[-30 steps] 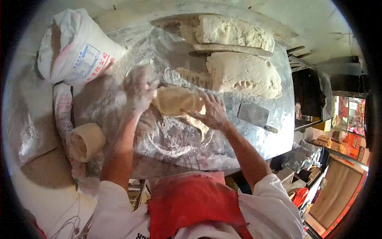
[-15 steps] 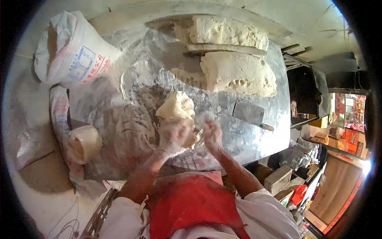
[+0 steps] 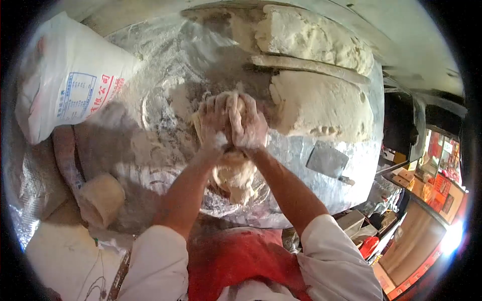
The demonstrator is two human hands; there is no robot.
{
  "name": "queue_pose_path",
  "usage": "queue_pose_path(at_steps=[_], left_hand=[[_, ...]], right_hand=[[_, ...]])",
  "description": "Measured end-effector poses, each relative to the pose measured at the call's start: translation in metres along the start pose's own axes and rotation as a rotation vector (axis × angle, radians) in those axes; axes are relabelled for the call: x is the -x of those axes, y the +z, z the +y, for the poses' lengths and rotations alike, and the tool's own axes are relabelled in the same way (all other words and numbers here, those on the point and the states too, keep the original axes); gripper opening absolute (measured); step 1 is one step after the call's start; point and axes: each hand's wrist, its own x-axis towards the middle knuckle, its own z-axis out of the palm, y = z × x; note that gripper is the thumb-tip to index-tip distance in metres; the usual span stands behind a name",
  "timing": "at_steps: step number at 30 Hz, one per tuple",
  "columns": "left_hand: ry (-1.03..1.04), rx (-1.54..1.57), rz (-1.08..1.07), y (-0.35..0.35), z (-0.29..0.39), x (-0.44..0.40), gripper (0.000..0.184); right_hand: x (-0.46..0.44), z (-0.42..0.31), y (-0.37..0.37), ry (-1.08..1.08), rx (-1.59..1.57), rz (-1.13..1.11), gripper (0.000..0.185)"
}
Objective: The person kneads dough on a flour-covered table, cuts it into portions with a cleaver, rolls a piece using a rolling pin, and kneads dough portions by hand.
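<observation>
A lump of dough (image 3: pixel 235 178) lies on the floured metal table (image 3: pixel 286 200), near its front edge. Side by side, both hands press on the dough's upper part, fingers together and curled over it. My left hand (image 3: pixel 216 120) is on the left side and my right hand (image 3: pixel 248 123) touches it on the right. Flour coats both hands. The dough under the palms is mostly hidden, while its near end bulges out between my wrists.
Two large dough slabs (image 3: pixel 321 103) lie at the back right, with a long wooden stick (image 3: pixel 311 66) between them. A flat scraper (image 3: pixel 327 159) rests at the right. A white printed sack (image 3: pixel 75 80) and a pale round container (image 3: pixel 103 198) stand at the left.
The hands, apart half a second ago, have come together on the dough and moved up and away from my body. Earlier the dough was a flatter piece; now it is a bunched lump.
</observation>
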Motion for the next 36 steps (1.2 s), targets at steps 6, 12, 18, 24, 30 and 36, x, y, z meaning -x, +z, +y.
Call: queue_pose_path(at_steps=[6, 12, 18, 24, 30, 36], left_hand=[[-0.242, 0.850, -0.544, -0.035, -0.017, -0.002, 0.045], [0.252, 0.015, -0.095, -0.069, 0.070, 0.129, 0.075], [0.207, 0.144, 0.041, -0.044, 0.066, 0.142, 0.074], [0.098, -0.024, -0.113, -0.018, 0.016, 0.013, 0.069], [0.341, -0.414, -0.024, 0.032, -0.042, -0.006, 0.058], [0.128, 0.024, -0.383, -0.085, 0.014, 0.053, 0.035]], right_hand=[[0.053, 0.001, -0.055, -0.124, -0.277, 0.050, 0.062], [0.207, -0.004, -0.104, 0.120, -0.376, -0.355, 0.063], [0.132, 0.016, -0.062, -0.383, 0.126, -0.255, 0.090], [-0.003, 0.019, -0.058, -0.183, -0.004, -0.492, 0.128], [-0.020, 0.012, -0.047, -0.092, -0.206, -0.428, 0.130], [0.145, -0.024, -0.078, -0.348, 0.362, -0.259, 0.081]])
